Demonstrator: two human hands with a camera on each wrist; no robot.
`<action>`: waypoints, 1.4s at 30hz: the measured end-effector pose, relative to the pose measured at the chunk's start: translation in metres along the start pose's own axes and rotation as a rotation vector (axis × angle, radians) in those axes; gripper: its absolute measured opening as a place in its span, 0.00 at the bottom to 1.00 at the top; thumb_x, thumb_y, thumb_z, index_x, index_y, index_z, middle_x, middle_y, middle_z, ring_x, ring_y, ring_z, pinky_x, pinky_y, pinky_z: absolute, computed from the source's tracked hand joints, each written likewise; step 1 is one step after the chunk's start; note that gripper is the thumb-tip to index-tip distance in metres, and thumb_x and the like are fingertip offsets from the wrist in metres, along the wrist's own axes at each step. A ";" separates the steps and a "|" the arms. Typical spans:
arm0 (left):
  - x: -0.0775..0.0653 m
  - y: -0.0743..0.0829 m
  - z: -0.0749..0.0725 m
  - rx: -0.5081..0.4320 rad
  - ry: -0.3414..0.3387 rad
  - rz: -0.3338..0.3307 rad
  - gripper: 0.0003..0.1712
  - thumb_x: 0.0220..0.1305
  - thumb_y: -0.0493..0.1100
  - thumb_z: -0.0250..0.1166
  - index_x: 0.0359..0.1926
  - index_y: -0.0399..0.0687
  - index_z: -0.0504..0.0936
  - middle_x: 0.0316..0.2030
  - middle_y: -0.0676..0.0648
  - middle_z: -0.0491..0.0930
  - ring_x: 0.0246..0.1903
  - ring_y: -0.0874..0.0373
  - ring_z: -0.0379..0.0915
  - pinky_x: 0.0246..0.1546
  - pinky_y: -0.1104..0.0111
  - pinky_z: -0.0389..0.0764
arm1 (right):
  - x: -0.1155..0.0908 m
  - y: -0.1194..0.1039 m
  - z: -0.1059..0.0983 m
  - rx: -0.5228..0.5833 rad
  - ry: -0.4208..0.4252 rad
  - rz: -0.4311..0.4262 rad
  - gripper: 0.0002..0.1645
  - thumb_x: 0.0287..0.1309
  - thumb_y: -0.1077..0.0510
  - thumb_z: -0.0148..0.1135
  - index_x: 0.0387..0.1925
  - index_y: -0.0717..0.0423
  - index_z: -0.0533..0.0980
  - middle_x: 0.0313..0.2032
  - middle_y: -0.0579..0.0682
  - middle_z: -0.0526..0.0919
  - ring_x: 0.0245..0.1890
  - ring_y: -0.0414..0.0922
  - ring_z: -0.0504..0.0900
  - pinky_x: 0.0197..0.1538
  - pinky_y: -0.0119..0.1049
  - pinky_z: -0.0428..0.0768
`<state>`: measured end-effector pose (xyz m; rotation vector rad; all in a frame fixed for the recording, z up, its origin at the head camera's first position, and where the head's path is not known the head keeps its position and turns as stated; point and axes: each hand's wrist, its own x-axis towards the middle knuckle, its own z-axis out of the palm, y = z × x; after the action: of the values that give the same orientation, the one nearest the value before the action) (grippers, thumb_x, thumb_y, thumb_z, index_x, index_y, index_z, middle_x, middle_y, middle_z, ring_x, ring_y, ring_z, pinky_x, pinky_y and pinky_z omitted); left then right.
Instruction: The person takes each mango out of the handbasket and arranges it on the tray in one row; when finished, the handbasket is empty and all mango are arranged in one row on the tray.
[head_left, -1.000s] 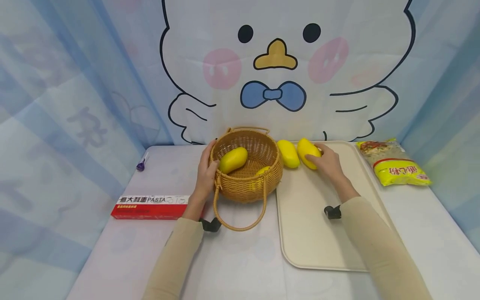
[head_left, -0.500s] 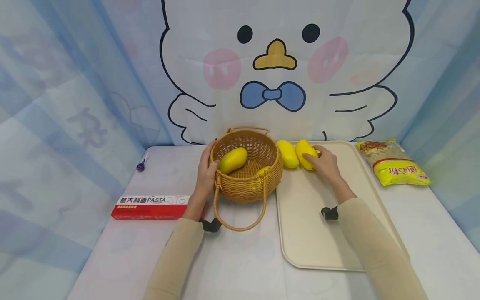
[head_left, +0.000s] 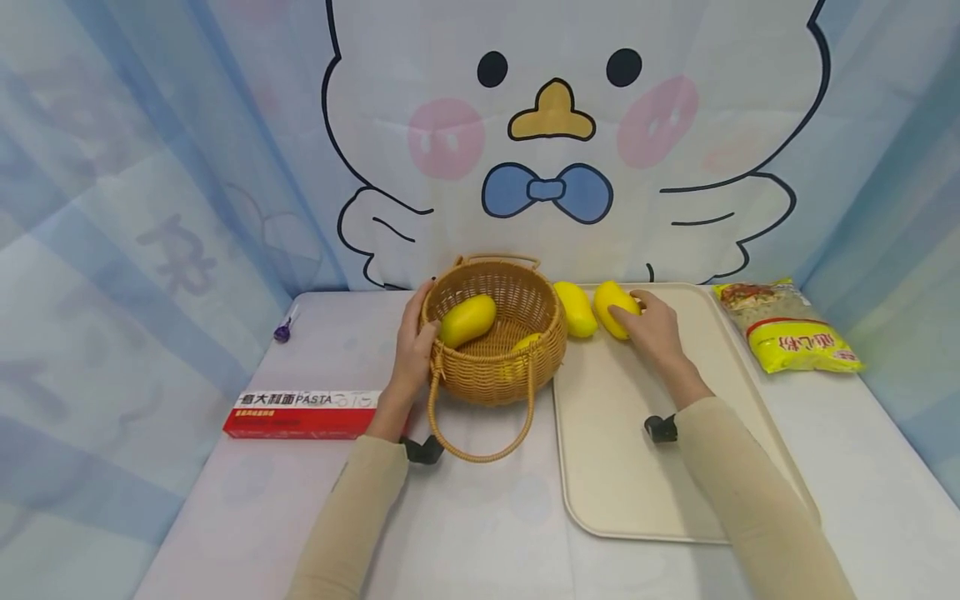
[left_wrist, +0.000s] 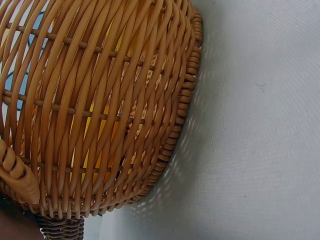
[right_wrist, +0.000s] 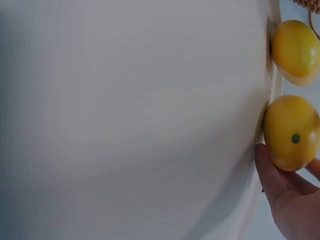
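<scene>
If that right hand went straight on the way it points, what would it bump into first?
The right hand would meet the yellow mango it is touching. Beyond that, perhaps the neighbouring mango, though depth is hard to judge.

Basket (head_left: 487, 383): woven wicker look, ribbed and rough, low satin sheen on the strands; its handle (head_left: 480, 458) is wrapped in the same stuff. Mangoes (head_left: 577, 310): smooth, waxy skin, soft highlights. Tray (head_left: 630, 475): smooth, matt, plastic-looking. Tabletop (head_left: 480, 525): matt cloth cover, fine weave in the left wrist view. Pasta box (head_left: 300, 423): printed card, flat faces. Bag (head_left: 798, 346): glossy, crinkled plastic film. Backdrop (head_left: 450, 37): printed cloth, matt. Sleeves (head_left: 348, 517): matt fabric.
</scene>
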<state>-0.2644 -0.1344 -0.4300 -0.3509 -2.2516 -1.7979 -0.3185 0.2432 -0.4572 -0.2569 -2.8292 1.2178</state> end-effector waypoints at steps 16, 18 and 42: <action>0.009 -0.026 0.002 0.007 0.019 0.019 0.37 0.67 0.41 0.47 0.77 0.60 0.57 0.76 0.55 0.55 0.75 0.56 0.52 0.76 0.53 0.53 | -0.003 -0.005 -0.018 -0.094 0.077 -0.079 0.40 0.66 0.40 0.53 0.70 0.59 0.65 0.64 0.66 0.71 0.62 0.62 0.70 0.64 0.59 0.71; 0.009 -0.028 0.002 0.012 0.025 0.023 0.37 0.66 0.42 0.47 0.77 0.60 0.57 0.76 0.57 0.56 0.74 0.57 0.53 0.76 0.54 0.54 | -0.003 -0.008 -0.021 -0.099 0.085 -0.098 0.39 0.66 0.40 0.54 0.70 0.59 0.65 0.65 0.65 0.71 0.63 0.62 0.70 0.64 0.59 0.71; -0.004 0.014 -0.002 -0.002 -0.015 -0.008 0.37 0.67 0.37 0.46 0.77 0.45 0.55 0.77 0.44 0.54 0.75 0.48 0.52 0.76 0.51 0.53 | -0.019 -0.089 -0.012 0.036 0.001 -0.341 0.35 0.63 0.47 0.62 0.69 0.53 0.68 0.66 0.59 0.72 0.64 0.57 0.71 0.66 0.57 0.71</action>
<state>-0.2564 -0.1333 -0.4184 -0.3572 -2.2650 -1.8071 -0.3105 0.1886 -0.3845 0.2184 -2.6958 1.1871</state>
